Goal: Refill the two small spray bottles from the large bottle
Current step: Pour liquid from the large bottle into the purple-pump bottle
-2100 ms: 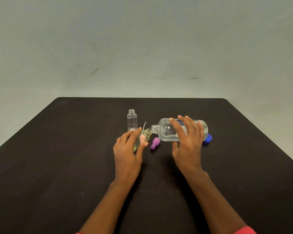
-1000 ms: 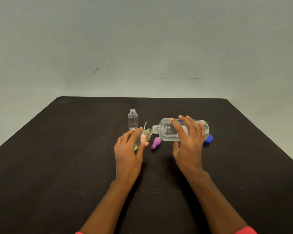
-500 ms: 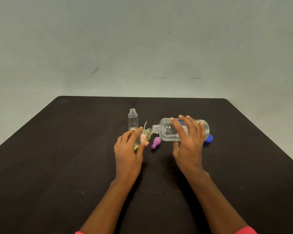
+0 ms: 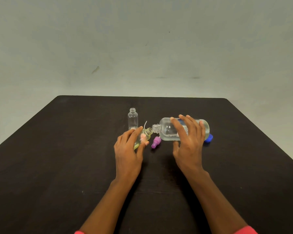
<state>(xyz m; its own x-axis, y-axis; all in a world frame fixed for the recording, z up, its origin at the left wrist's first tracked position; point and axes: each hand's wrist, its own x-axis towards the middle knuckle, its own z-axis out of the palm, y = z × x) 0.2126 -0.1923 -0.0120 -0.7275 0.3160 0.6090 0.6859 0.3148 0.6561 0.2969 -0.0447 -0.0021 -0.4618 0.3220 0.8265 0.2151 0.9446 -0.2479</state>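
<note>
Clear large bottle tipped, right hand gripping; label unreadable. Left hand grips small spray bottle.

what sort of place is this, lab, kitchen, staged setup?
Probably a bare staged recording setup, not a kitchen or lab: plain black table against a blank scuffed wall, holding a large bottle, an empty small bottle and a purple cap.

Large bottle right of tilted small bottle, mouths meeting; second small bottle behind; spray cap before them.
</note>
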